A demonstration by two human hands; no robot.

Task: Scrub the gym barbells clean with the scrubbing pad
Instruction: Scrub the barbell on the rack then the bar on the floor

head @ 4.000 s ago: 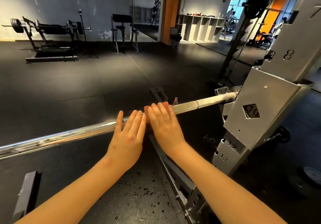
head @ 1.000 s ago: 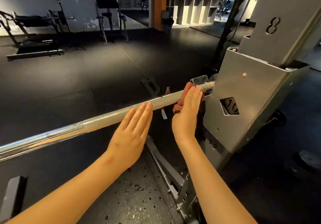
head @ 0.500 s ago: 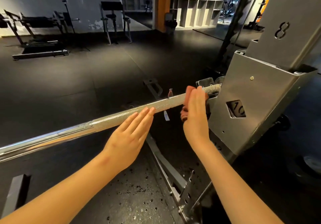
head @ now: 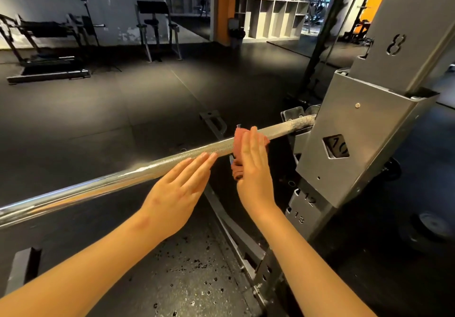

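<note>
- Your right hand (head: 253, 166) slid the pad (head: 238, 139) along the bar (head: 110, 181), away from the rack (head: 357, 132).
- Its flat fingers (head: 251, 142) press the pad onto the bar.
- Your left hand (head: 177, 193) rests flat-fingered on the bar; I think more scrubbing is needed.

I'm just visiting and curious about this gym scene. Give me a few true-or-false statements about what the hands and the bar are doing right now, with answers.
1. The right hand presses a reddish scrubbing pad against the barbell. True.
2. The left hand grips the barbell in a tight fist. False: its fingers are straight, with the fingertips on the barbell.
3. The barbell lies on the floor. False: its right end sits in the metal rack, off the floor.
4. The scrubbing pad is nearer the rack than the left hand is. True.
</note>
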